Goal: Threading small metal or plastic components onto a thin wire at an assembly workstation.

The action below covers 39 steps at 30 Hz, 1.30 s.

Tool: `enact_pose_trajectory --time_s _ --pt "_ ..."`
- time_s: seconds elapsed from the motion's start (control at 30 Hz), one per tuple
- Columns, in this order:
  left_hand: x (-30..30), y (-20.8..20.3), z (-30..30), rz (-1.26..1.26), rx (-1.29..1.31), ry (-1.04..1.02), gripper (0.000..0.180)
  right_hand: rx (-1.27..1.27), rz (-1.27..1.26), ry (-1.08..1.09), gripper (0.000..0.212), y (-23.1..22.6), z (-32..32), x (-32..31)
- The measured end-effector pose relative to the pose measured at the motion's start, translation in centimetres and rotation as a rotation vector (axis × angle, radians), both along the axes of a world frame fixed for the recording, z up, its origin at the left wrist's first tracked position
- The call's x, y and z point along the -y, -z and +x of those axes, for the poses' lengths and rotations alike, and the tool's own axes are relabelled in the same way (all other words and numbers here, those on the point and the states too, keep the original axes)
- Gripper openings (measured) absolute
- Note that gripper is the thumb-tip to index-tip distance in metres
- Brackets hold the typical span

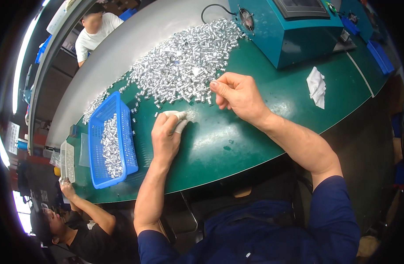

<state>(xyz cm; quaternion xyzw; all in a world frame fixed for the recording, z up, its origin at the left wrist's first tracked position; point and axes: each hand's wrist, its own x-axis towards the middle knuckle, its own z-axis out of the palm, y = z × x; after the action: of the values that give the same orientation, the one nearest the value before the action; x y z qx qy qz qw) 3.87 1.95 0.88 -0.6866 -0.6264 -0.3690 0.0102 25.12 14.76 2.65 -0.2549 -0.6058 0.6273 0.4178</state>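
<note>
A large heap of small silvery metal parts (180, 61) spreads over the green table (219, 152) in front of me. My left hand (167, 138), with white coverings on its fingertips, is closed in a pinch at the near edge of the heap. What sits between those fingertips is too small and blurred to name. To its right, my right hand (242, 94) is bare and closed, thumb against forefinger. A thin, light-coloured stick (204, 90) projects leftward from this pinch, over the heap's lower right edge.
A blue plastic basket (131, 165) holding more metal parts stands on the left. Behind it, a co-worker's hand (67, 188) touches a white tray (68, 154). A teal machine (294, 39) stands far right, with a crumpled white cloth (316, 88) nearer. Another person (98, 33) is across the table.
</note>
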Motion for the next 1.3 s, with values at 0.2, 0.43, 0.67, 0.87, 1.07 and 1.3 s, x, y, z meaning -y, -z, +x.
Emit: enact_pose_trajectory --time_s 0.2,0.43,0.67,0.87,1.07,1.3 --pt "0.4 0.4 -1.4 -0.187 0.209 -0.04 0.019 0.022 0.046 -0.016 0.023 0.2 0.1 0.4" --pt "0.5 0.4 -1.2 -0.291 0.908 0.099 0.02 -0.02 0.107 -0.081 0.018 -0.2 0.0 1.0" --pt "0.6 0.3 -1.3 -0.286 0.948 0.104 0.019 0.007 0.403 0.015 0.012 -0.4 0.4 1.6" --pt "0.8 0.3 -1.3 -0.269 0.963 0.139 0.019 -0.003 0.515 0.105 0.01 -0.7 0.6 1.6" --pt "0.9 0.3 -1.2 -0.255 0.997 0.142 0.017 -0.018 0.617 0.144 0.009 -0.6 0.4 1.9" --pt "0.8 0.3 -1.0 -0.245 0.996 0.129 0.017 -0.03 0.634 0.153 0.009 -0.5 0.4 1.8"
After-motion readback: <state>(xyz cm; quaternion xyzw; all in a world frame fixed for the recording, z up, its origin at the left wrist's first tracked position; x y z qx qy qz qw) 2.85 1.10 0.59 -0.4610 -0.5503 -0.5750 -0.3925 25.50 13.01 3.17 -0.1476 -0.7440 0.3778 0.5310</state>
